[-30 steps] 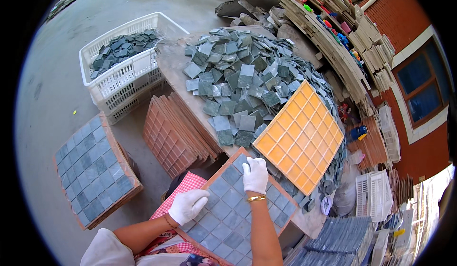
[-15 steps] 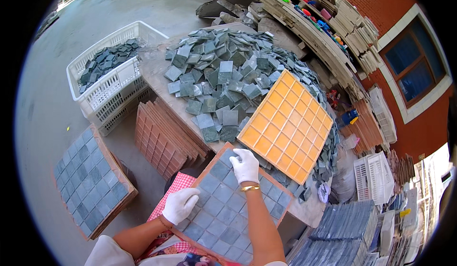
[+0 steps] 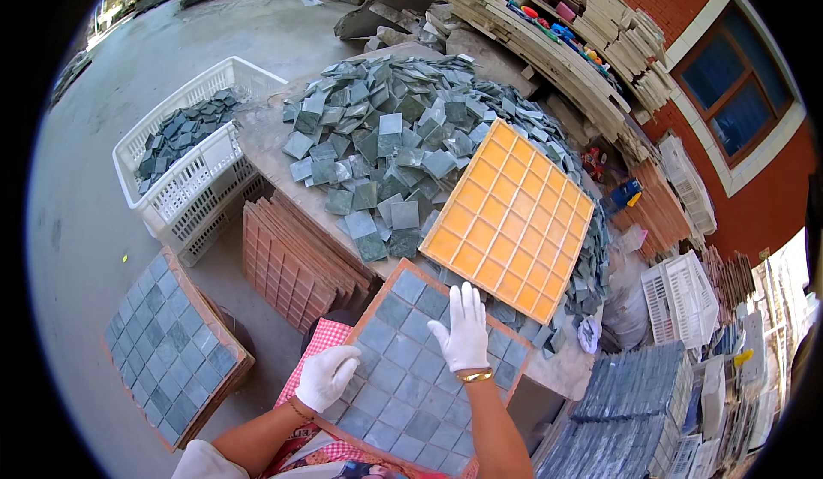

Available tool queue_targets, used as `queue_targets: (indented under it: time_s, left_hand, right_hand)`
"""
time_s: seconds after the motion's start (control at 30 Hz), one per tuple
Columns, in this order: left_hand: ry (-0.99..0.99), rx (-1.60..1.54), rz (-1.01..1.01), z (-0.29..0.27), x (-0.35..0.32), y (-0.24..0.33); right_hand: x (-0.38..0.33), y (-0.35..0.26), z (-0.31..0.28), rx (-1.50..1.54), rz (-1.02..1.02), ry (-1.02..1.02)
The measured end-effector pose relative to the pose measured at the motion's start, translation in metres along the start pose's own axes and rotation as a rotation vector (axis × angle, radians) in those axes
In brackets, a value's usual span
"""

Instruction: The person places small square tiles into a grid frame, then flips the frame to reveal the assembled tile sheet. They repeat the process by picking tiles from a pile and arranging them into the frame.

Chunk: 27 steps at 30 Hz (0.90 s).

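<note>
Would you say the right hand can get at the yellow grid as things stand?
Probably yes: the right hand lies flat on the filled tile tray, and the yellow grid sits just beyond its fingertips with nothing between them.

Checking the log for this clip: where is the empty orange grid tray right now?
In the head view the orange grid tray lies right of centre on the table, against the heap of grey-green tiles, just beyond the right hand.

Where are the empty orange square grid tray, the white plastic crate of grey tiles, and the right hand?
Orange square grid tray (image 3: 512,222), head view, centre of its grid.
White plastic crate (image 3: 206,189), head view, near side wall.
Right hand (image 3: 463,331), head view, back of the glove.
</note>
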<state>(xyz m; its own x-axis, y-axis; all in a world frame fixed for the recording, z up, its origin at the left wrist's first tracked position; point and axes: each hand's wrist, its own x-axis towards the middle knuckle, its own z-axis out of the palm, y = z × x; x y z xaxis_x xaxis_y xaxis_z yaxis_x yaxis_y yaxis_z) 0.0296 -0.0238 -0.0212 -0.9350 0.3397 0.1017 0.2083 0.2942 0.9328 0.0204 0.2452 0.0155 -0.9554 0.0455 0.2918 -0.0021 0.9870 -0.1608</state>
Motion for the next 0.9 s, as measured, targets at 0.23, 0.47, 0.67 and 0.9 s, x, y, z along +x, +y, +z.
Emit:
queue_targets:
  time_s: [0.23,0.47,0.67,0.9]
  left_hand:
    - [-0.002,-0.225,-0.207,0.002,0.005,0.004]
    - [-0.127,-0.349,-0.193,-0.016,-0.002,0.004]
    - [-0.065,-0.28,-0.194,-0.017,-0.019,0.004]
    - [-0.049,-0.098,-0.207,-0.002,-0.008,0.012]
  right_hand:
    - [-0.081,-0.079,0.003,0.193,-0.364,-0.318]
    - [-0.059,0.049,-0.002,-0.087,0.113,0.023]
    - [-0.107,0.08,-0.03,0.147,0.088,0.019]
    - [-0.14,0.071,-0.028,-0.008,0.27,-0.001]
